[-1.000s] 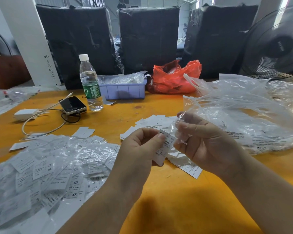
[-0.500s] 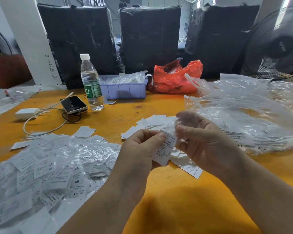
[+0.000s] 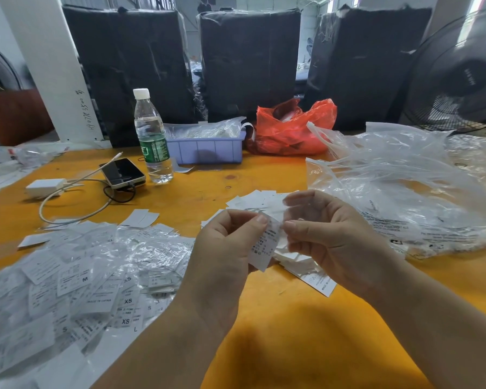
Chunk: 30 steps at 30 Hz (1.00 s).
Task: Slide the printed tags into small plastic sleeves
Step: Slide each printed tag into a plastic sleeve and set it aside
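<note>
My left hand [image 3: 222, 248] pinches one printed tag [image 3: 265, 245] between thumb and forefinger; the tag hangs just above the orange surface [image 3: 278, 346]. My right hand [image 3: 328, 240] pinches a small clear sleeve [image 3: 295, 213] at the tag's upper end, the fingers curled on it. To my left lies a heap of sleeved tags [image 3: 76, 276], too many to count. Behind my hands is a pile of bare tags [image 3: 261, 199]. Right of it lies one big clear bag [image 3: 399, 192]. Farther stand one water bottle [image 3: 152, 136], one phone [image 3: 122, 173], one blue tray [image 3: 208, 150] with clear plastic in it, and one red bag [image 3: 292, 127].
</note>
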{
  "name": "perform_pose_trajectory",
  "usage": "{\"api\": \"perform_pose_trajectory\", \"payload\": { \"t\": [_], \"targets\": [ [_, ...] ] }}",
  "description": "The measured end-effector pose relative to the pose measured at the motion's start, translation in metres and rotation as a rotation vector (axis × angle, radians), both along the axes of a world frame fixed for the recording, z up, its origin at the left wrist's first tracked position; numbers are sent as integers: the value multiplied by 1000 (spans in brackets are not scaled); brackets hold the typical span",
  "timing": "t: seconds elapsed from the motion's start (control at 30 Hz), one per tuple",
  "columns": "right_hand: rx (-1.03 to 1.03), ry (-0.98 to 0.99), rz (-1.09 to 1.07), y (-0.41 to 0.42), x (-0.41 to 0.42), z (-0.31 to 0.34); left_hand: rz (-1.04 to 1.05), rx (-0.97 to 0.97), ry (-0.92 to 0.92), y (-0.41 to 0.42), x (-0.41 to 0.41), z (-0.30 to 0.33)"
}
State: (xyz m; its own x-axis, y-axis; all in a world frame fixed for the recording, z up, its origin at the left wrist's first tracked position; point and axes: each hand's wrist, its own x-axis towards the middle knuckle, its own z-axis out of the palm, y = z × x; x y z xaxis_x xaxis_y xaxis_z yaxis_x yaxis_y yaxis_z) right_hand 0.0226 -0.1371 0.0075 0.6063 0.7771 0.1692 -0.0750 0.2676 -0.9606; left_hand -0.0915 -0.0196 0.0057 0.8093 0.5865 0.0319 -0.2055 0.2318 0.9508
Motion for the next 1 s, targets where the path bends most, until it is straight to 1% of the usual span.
{"api": "perform_pose_trajectory", "payload": {
  "t": [0.07,0.2,0.4,0.57,0.73,1.0],
  "targets": [
    [2,14,-29,0,0,1,53,53,-2,2,0,0],
    [15,51,-31,0,-1,4,110,256,11,4,0,0],
    [-25,35,-23,0,-5,6,134,340,8,6,-1,0],
    [-41,59,58,-1,-4,7,195,510,-47,10,-5,7],
    [-46,77,106,-1,-5,6,188,528,-82,10,-8,10],
    [-49,87,114,0,-6,7,149,646,-95,4,-10,8]
  ]
}}
